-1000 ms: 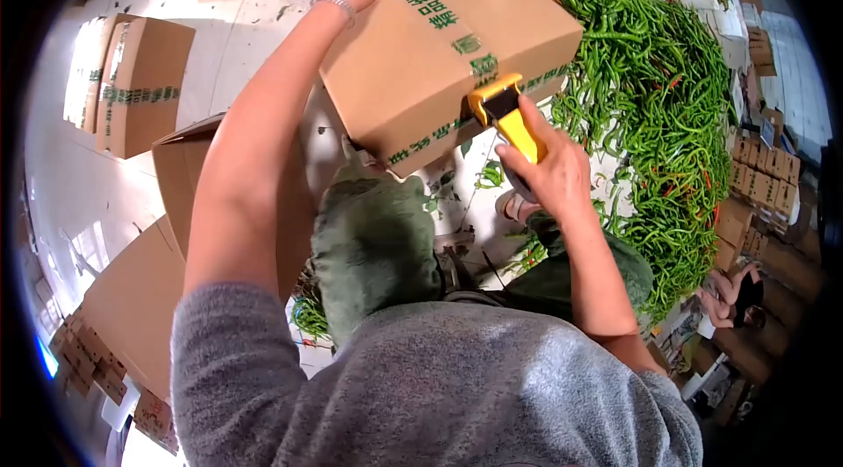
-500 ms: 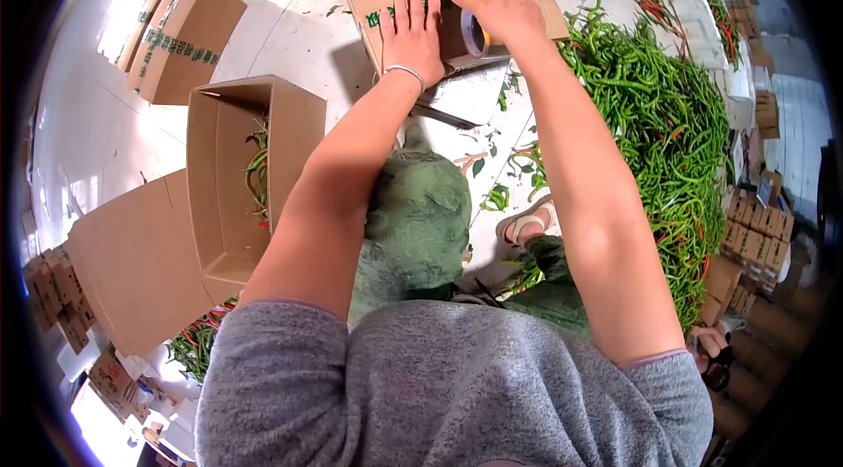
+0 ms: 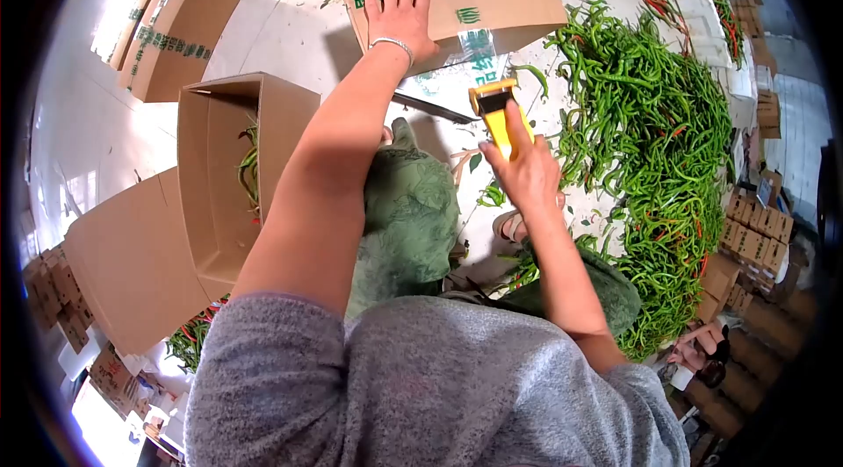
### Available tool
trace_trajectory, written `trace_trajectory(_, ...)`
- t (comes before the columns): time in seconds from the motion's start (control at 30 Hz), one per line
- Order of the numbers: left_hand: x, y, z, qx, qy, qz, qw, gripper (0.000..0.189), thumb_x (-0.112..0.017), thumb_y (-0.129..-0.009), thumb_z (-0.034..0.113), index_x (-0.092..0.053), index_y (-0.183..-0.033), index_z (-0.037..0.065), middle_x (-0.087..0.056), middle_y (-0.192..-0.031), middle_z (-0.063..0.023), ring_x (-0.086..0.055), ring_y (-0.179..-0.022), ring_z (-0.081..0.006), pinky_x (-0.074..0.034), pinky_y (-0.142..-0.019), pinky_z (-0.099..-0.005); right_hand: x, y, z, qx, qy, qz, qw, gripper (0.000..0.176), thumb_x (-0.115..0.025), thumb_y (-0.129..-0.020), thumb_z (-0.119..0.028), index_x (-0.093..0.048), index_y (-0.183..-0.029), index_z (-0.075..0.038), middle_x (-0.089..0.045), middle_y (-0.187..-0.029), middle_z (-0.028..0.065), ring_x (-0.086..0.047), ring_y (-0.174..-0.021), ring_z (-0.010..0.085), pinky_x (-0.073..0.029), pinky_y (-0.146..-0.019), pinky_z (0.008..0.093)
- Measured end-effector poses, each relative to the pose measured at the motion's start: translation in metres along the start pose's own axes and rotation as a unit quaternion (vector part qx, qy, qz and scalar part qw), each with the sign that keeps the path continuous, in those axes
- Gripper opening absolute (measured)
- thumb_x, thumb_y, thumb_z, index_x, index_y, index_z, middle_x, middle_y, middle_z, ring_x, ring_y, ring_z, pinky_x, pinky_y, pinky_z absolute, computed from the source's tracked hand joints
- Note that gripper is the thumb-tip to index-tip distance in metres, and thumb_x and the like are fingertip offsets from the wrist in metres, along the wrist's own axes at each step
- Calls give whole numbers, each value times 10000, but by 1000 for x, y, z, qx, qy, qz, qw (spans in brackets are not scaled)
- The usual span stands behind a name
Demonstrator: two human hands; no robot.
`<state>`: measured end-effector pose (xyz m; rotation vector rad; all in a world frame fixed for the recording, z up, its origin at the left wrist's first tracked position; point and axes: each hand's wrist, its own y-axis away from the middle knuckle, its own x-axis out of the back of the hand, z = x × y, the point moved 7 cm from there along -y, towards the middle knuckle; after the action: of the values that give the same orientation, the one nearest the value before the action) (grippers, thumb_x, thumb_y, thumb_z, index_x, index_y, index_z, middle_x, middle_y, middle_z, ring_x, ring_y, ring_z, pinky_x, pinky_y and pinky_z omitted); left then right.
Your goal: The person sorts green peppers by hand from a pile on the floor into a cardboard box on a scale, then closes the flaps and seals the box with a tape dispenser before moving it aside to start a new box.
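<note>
My left hand (image 3: 402,26) lies flat with its fingers stretched out on the left part of a closed cardboard box (image 3: 533,9). Green printed lettering runs across the box top. My right hand (image 3: 529,173) is wrapped round a yellow tape dispenser (image 3: 498,126), held below the near side of the box. A strip of clear tape with green print (image 3: 479,58) stretches from the box's near edge down to the dispenser's head. The tape roll is hidden from view. A dark, flat bar (image 3: 435,107) is beneath the box, near my left wrist.
A large heap of green chili peppers (image 3: 663,151), with some red ones, covers the floor at right. An open cardboard box (image 3: 290,129) with a few peppers inside stands at left. Farther left are taped cartons (image 3: 180,35). My knee (image 3: 408,212) is below the box.
My right hand has brought the tape dispenser from the box top down over its near edge, drawing out tape. My left hand has stayed on the box, which now appears slightly turned.
</note>
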<state>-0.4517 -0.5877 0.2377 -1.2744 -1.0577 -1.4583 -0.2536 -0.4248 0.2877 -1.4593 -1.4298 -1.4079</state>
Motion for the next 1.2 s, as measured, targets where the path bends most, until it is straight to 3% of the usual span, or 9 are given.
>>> trace_trajectory(0.33,-2,7,4,-20,14,17,1000,995,-741,-602,394,-211,-1400,126,-180,-1463,-132,-148,-1354,-321,-146,-1062,-527,-82,35,60,-54,10,-125,991,779,-660,-743,-471,-273,-1405,-336,-537,-817,228,-589,-655,377,-487,-610,445)
trace_trajectory(0.5,-2,1,2,-34,41,45,998,982,-738,-607,380,-219,-1390,94,-206,-1445,-156,-151,-1348,-341,-149,-1058,-533,-130,-80,35,20,9,-144,989,705,-621,-740,-500,-363,-1362,-289,-641,-834,196,-634,-801,342,-503,-686,433)
trace_trajectory(0.67,0,-4,-1,-23,50,35,998,1047,-772,-559,409,-225,-1401,113,-200,-1453,-146,-155,-1350,-342,-125,-1066,-535,-126,-187,-15,-58,68,-259,962,541,-640,-701,-484,-611,-1116,-138,-662,-1007,83,-633,-934,260,-491,-809,354)
trace_trajectory(0.8,1,-1,0,-34,51,44,997,1048,-762,-560,428,-226,-1403,111,-202,-1454,-151,-168,-1347,-347,-122,-1067,-535,-140,-152,-1,-40,69,-265,961,645,-630,-661,-600,-620,-1092,-120,-637,-1069,107,-612,-982,261,-489,-815,354)
trace_trajectory(0.9,-1,1,0,-36,51,59,996,1060,-751,-566,459,-213,-1411,114,-203,-1457,-155,-178,-1344,-348,-129,-1065,-535,-179,-77,15,-22,-38,-414,909,780,-629,-636,-630,-550,-1200,-97,-606,-1122,143,-584,-1022,286,-466,-860,361)
trace_trajectory(0.97,-2,0,1,-47,3,35,998,1097,-725,-568,568,-211,-1411,88,-226,-1449,-159,-191,-1342,-333,-171,-1050,-533,-227,-38,37,24,-63,-346,936,880,-607,-655,-668,-459,-1279,-65,-585,-1139,184,-558,-1057,333,-444,-891,395)
trace_trajectory(1.03,0,4,0,-56,-22,51,997,1076,-673,-581,645,-253,-1393,79,-290,-1404,-190,-219,-1327,-332,-189,-1040,-526,-221,-22,36,-36,-174,-433,884,708,-677,-695,-542,-563,-1162,-22,-622,-1051,194,-600,-959,289,-460,-832,372)
trace_trajectory(1.13,11,19,-20,-126,320,103,933,843,-599,-729,586,-357,-1355,75,-246,-1450,-138,-203,-1338,-332,-91,-1080,-524,-207,-102,123,-72,-219,-93,969,533,-656,-769,-417,-590,-1111,-13,-634,-1019,169,-598,-925,301,-455,-830,368)
trace_trajectory(1.2,29,37,-77,-14,397,191,898,822,-609,-742,549,-334,-1380,110,-217,-1464,-148,-150,-1371,-299,-59,-1094,-469,-87,-152,137,-81,-172,180,965,514,-638,-816,-368,-544,-1166,-4,-554,-1155,205,-521,-1076,325,-395,-929,371)
